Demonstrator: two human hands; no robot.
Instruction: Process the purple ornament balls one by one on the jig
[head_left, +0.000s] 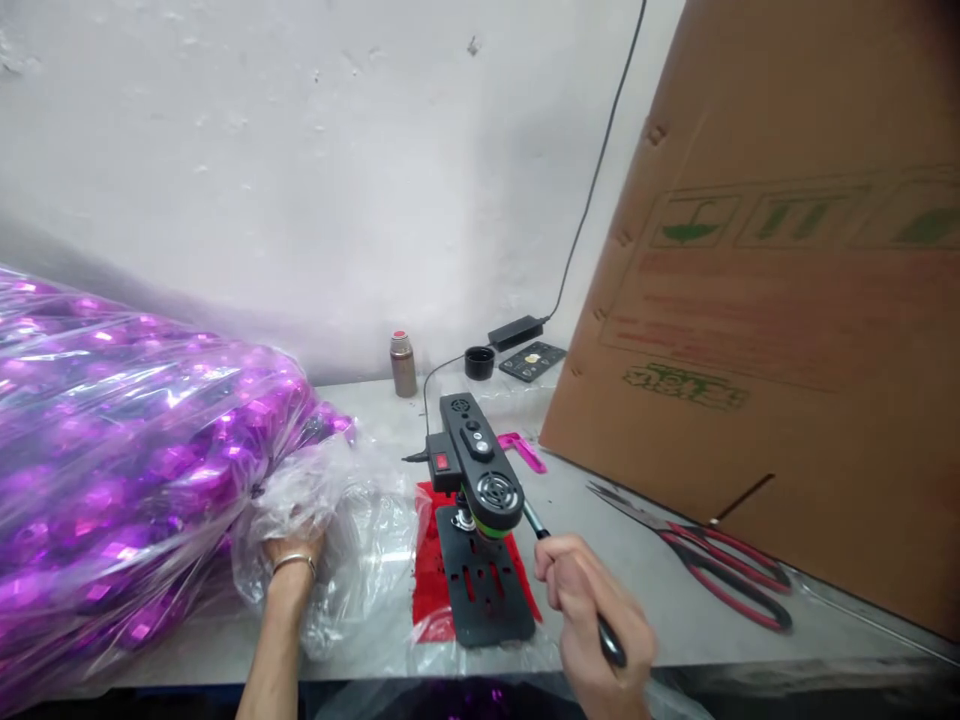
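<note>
My right hand [596, 620] is wrapped round the black handle [611, 642] of a lever joined to a black machine [480, 460]. The machine has a red switch and a slotted dark base plate [487, 590], which sits on a red sheet [431, 590]. At the left, my left hand [296, 548] is pushed into the gathered clear plastic [307, 490] at the neck of a big bag of shiny purple beads [150, 440]. Plastic covers its fingers. Loose clear film [375, 540] lies between that hand and the machine.
Large red-handled scissors [720, 570] lie at the right, before a leaning cardboard box [750, 300]. Behind the machine stand a small bottle [403, 365], a black cup [479, 363] and a power adapter [516, 332]. A pink tool [525, 452] lies beside the machine.
</note>
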